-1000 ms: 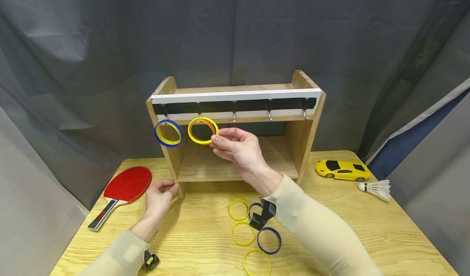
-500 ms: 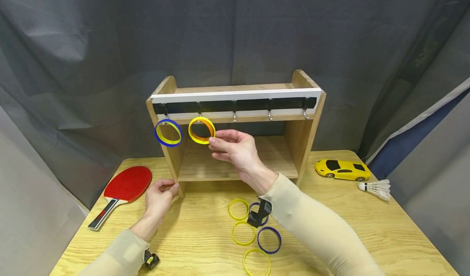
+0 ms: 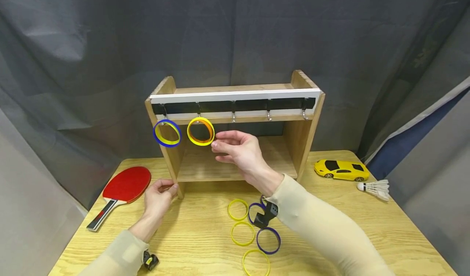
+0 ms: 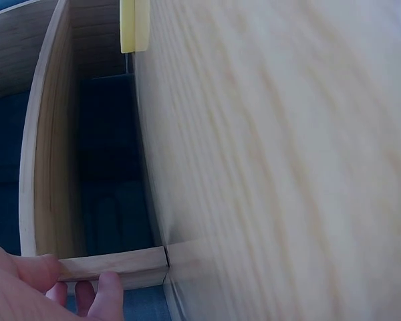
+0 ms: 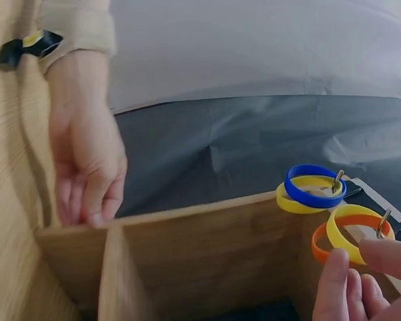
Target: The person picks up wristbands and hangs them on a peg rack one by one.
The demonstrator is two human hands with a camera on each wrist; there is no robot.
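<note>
My right hand (image 3: 244, 147) is beside the second hook from the left, its thumb and fingertips parted right at the edge of a yellow wristband (image 3: 200, 144). That band hangs there with an orange wristband (image 5: 319, 249) behind it. On the leftmost hook hang a blue wristband (image 3: 167, 145) and another yellow wristband (image 5: 293, 206). Down at the left, my left hand (image 3: 158, 198) grips the lower front part of the wooden shelf's side (image 3: 171, 162) between thumb and fingers. The left wrist view shows the fingers round a wooden edge (image 4: 140, 262).
Three more hooks (image 3: 233, 118) run along the rack. Several yellow wristbands (image 3: 243, 243) and blue wristbands (image 3: 269, 252) lie on the table (image 3: 205, 243), partly behind my right wrist. A table-tennis bat (image 3: 130, 184) lies left; a yellow toy car (image 3: 341, 170) and shuttlecock (image 3: 374, 189) stand right.
My right fingers have come off the yellow wristband and drawn slightly to the right, leaving it and the orange one hanging. The left hand stays on the shelf.
</note>
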